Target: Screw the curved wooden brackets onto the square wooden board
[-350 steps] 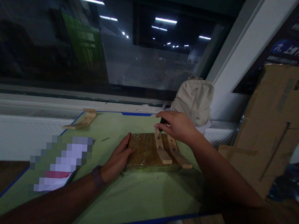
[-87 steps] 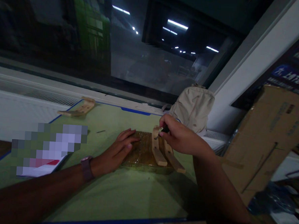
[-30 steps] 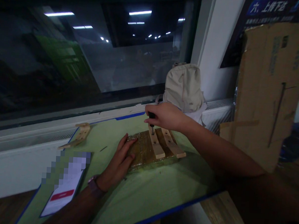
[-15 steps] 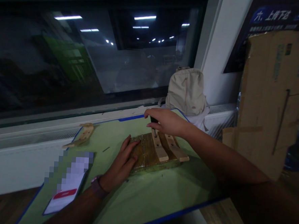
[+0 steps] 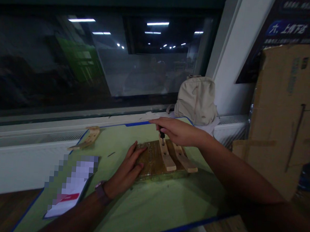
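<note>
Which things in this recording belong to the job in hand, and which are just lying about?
In the job:
black-handled screwdriver in right hand
brown block under left hand
two curved wooden pieces
probably the third piece

Apparently lying about:
phone
beige backpack
cardboard

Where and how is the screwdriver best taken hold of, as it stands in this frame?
Probably by its dark handle, from above: the screwdriver stands nearly upright, its thin shaft pointing down at a curved wooden piece, leaving the thicker handle uppermost. The right hand hides its top.
</note>
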### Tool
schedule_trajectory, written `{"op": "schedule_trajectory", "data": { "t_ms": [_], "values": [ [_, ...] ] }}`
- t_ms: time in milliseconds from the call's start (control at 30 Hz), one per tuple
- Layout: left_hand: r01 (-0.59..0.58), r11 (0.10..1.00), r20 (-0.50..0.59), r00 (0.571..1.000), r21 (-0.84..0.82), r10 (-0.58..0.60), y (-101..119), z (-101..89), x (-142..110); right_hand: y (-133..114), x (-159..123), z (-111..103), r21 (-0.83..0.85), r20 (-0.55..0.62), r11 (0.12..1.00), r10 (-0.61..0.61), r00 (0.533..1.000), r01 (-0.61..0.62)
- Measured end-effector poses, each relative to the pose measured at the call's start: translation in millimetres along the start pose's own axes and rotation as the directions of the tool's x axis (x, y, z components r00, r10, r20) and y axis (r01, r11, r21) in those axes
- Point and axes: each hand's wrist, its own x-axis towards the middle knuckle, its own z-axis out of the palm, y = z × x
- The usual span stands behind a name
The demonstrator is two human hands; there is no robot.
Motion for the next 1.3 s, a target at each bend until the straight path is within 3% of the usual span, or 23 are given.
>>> {"op": "schedule_trajectory", "data": {
  "t_ms": [167, 333, 400, 533, 667, 767, 867, 967, 1100, 1233, 1300],
  "values": [
    [0.000, 1.000, -0.007, 1.000, -0.008, 0.000, 1, -0.2, -1, 2, 6, -2, -0.217, -0.056, 0.938, 0.264, 0.963, -0.269],
    [0.001, 1.000, -0.022, 1.000, -0.017, -0.001, -1, 1.3, -1, -12, 4, -8, -0.399, -0.027, 0.851, 0.362, 0.932, -0.342],
    [0.003, 1.000, -0.040, 0.999, -0.018, -0.004, -1, 1.7, 0, -19, 1, -9, -0.362, 0.009, 0.881, 0.330, 0.944, -0.305],
    [0.012, 1.000, -0.016, 1.000, -0.013, -0.013, 2, 0.0, 0, -21, -1, -4, -0.172, 0.015, 0.975, 0.143, 0.990, -0.138],
    [0.028, 1.000, 0.012, 1.000, -0.007, -0.028, 3, -1.9, 0, -13, 5, 4, -0.083, -0.013, 0.996, 0.041, 0.999, -0.042],
    [0.030, 1.000, 0.005, 1.000, 0.000, -0.030, 0, -1.9, -1, -13, 9, 5, -0.181, -0.032, 0.980, 0.085, 0.996, -0.089],
    [0.034, 0.999, -0.001, 0.999, 0.001, -0.034, -2, -1.6, -1, -21, 9, -1, -0.363, -0.042, 0.900, 0.242, 0.969, -0.241],
    [0.037, 0.999, 0.004, 0.999, 0.004, -0.037, -3, -1.9, 0, -32, 5, -5, -0.403, -0.053, 0.857, 0.328, 0.943, -0.320],
    [0.029, 1.000, 0.000, 1.000, 0.011, -0.029, -3, -1.9, 1, -32, 1, 3, -0.297, -0.042, 0.925, 0.236, 0.971, -0.237],
    [0.024, 1.000, -0.005, 1.000, 0.015, -0.024, -4, -1.3, 1, -14, 4, 8, -0.111, -0.015, 0.988, 0.109, 0.994, -0.110],
    [0.024, 1.000, -0.003, 1.000, 0.012, -0.024, -4, -1.4, 0, -5, 6, 5, -0.045, -0.051, 0.993, 0.110, 0.993, -0.113]
  ]
}}
